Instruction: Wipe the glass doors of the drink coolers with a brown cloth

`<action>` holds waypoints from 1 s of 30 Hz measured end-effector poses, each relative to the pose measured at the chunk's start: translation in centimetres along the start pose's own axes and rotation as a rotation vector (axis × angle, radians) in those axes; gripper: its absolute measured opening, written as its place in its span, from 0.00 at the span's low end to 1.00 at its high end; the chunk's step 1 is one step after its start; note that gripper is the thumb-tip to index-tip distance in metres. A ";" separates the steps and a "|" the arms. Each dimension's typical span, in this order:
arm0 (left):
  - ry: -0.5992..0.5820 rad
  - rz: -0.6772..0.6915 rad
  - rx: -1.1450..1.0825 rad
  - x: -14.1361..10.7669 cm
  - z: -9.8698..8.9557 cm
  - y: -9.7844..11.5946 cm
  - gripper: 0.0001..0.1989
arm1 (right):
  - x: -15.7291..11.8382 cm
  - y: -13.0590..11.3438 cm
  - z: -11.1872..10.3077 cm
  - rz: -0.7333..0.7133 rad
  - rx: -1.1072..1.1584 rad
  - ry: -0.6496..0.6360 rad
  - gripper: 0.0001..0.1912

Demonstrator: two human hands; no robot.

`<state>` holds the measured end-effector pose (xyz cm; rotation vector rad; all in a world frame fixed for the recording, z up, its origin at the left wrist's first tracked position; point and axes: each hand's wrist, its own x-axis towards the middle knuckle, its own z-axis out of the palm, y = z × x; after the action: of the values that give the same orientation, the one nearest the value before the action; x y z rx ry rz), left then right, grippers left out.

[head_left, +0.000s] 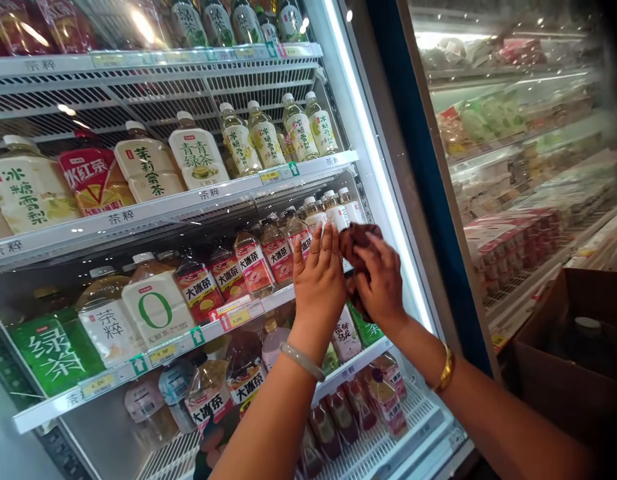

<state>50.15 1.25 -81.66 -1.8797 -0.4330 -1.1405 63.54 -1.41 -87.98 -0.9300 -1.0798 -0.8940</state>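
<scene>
My left hand (319, 280) is stretched out, its fingers pointing up and lying flat against what looks like the glass front of a drinks fridge (308, 163). Beside it, my right hand (381, 283) is closed on a dark brown cloth (357, 239), which is bunched up against the same surface. Part of the cloth hangs below between the two hands. A pale bangle (302, 361) circles the left wrist and a gold one (445, 368) the right. Behind the hands stand rows of tea bottles (256, 263), some of them covered by my fingers.
Shelves hold bottled drinks, including a large green-labelled bottle (53, 353) at lower left. A lit strip (383, 173) runs down the fridge's right side beside a dark blue panel (433, 180). Further right are a chilled display of packs (518, 243) and a brown cardboard box (543, 340).
</scene>
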 end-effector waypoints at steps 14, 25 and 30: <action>-0.004 -0.172 0.021 -1.2 0.2 2.4 0.40 | -1.5 0.6 -0.2 0.022 0.018 -0.015 0.27; 0.002 -0.309 0.070 -3.1 1.0 5.2 0.40 | -6.7 5.9 -3.0 0.343 -0.004 0.092 0.25; -0.032 -0.353 0.012 -4.4 1.1 6.8 0.37 | -6.5 1.8 -2.8 0.042 0.003 -0.070 0.29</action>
<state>52.91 -1.02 -88.99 -1.8594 -0.8117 -1.3323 64.57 -2.50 -95.07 -0.9837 -1.1176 -0.8303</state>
